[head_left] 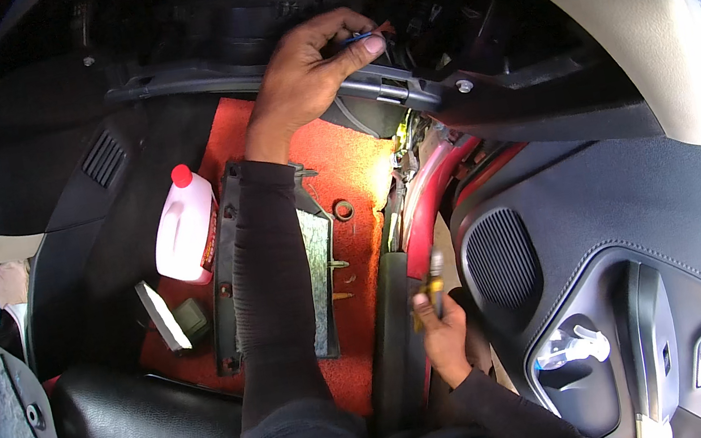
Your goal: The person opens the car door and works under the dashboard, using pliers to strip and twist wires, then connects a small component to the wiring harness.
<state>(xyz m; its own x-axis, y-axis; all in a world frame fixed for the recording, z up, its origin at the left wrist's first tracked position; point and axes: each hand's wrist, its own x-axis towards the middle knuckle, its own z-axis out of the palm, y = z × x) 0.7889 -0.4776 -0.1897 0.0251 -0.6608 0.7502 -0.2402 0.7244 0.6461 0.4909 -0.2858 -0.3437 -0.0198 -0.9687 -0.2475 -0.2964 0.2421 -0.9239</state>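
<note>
Under the dark dashboard edge (167, 85), my left hand (315, 70) has its thumb and fingers pinched on thin blue and reddish-brown wires (361, 36). Lower right, beside the red door sill (418, 236), my right hand (445, 336) grips an upright yellow-handled hand tool (434, 283), slightly blurred; I cannot make out its exact kind. Beneath my left forearm, a black plastic panel (227, 319) with a mottled lining lies on the orange mat (355, 218), partly hidden by the arm. A small dark ring (343, 210) sits on the mat right of the panel.
A pink jug with a red cap (182, 230) and small boxes (189, 320) rest on the mat's left. A black seat (147, 431) is at lower left, beside a loose grey panel (16, 405). The open door panel (637, 194) fills the right; a cream dash edge (655, 10) curves above.
</note>
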